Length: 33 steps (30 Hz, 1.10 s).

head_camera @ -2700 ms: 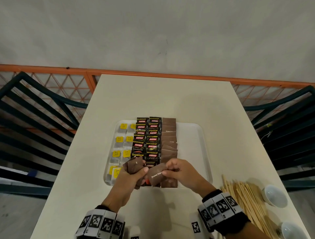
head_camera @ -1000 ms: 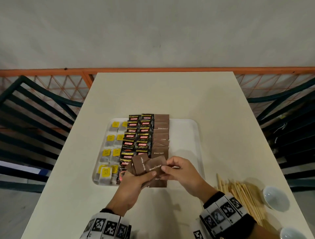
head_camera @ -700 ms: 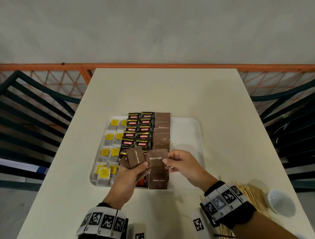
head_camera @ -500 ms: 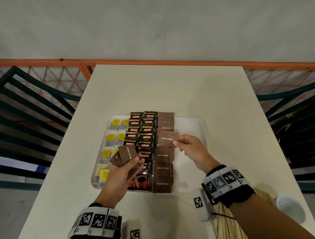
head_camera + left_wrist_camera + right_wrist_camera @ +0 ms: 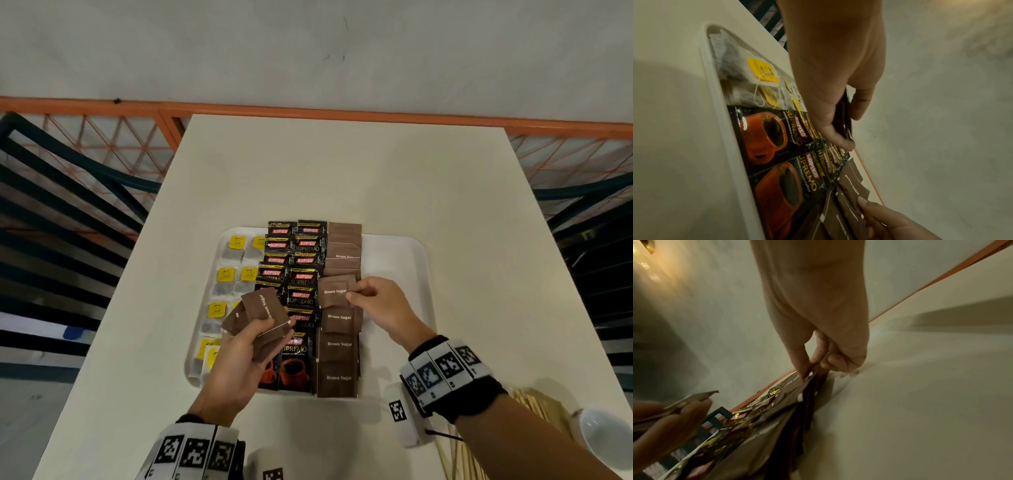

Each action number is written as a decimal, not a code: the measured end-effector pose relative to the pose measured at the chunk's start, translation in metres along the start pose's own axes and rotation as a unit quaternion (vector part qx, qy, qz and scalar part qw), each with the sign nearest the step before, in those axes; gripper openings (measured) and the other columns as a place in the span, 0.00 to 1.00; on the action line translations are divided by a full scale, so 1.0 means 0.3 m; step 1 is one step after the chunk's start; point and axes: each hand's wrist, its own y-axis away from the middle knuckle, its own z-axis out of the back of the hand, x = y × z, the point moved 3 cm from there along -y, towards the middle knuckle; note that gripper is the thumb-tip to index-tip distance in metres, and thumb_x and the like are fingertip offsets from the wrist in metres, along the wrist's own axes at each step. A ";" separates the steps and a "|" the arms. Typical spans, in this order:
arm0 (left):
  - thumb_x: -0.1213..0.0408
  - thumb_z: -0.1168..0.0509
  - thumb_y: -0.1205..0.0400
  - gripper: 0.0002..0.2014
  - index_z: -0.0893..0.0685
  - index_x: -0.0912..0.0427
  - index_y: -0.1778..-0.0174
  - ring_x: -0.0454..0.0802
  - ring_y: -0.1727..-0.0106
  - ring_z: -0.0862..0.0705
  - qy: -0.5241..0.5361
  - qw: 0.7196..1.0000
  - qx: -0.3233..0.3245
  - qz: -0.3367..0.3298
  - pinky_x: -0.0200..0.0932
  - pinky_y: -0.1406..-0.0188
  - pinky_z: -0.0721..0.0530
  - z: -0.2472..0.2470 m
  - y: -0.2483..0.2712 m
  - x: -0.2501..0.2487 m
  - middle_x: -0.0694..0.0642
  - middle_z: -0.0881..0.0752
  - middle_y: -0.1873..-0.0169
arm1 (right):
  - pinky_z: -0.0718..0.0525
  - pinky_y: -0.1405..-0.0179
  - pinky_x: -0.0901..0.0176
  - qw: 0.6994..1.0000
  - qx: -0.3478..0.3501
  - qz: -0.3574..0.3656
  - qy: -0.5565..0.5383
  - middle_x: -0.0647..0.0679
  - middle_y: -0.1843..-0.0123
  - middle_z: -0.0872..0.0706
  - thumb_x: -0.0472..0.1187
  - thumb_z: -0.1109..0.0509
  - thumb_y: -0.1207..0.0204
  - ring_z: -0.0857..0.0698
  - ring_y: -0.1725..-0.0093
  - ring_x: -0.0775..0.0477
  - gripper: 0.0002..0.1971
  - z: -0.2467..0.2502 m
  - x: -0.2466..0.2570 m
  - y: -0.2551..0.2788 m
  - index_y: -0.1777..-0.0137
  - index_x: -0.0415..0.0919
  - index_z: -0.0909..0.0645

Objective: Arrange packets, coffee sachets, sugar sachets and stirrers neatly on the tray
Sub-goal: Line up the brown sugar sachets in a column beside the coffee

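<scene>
Head view: the right hand pinches one brown sugar sachet by its right edge, over the sugar column on the white tray; whether it touches the row is unclear. The left hand grips a fan of spare sugar sachets above the coffee sachets, hiding part of the tea bags. The stirrers and a cup are cut off at lower right.

Left wrist view: fingers clamp the dark sachet edges.

Right wrist view: thumb and finger nip the sachet; the rest is blurred.

Half a second ago the sachet was farther up the column; it now sits nearer.
</scene>
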 end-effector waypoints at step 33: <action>0.78 0.36 0.23 0.08 0.17 0.64 0.52 0.51 0.56 0.11 -0.125 0.990 0.042 -0.048 0.42 0.64 0.11 -0.056 -0.056 -0.006 0.58 0.10 0.59 | 0.22 0.73 0.75 0.978 0.159 0.132 0.006 0.53 0.63 0.15 0.38 0.30 0.24 0.17 0.72 0.65 0.01 -0.031 0.146 0.091 0.55 0.44 0.18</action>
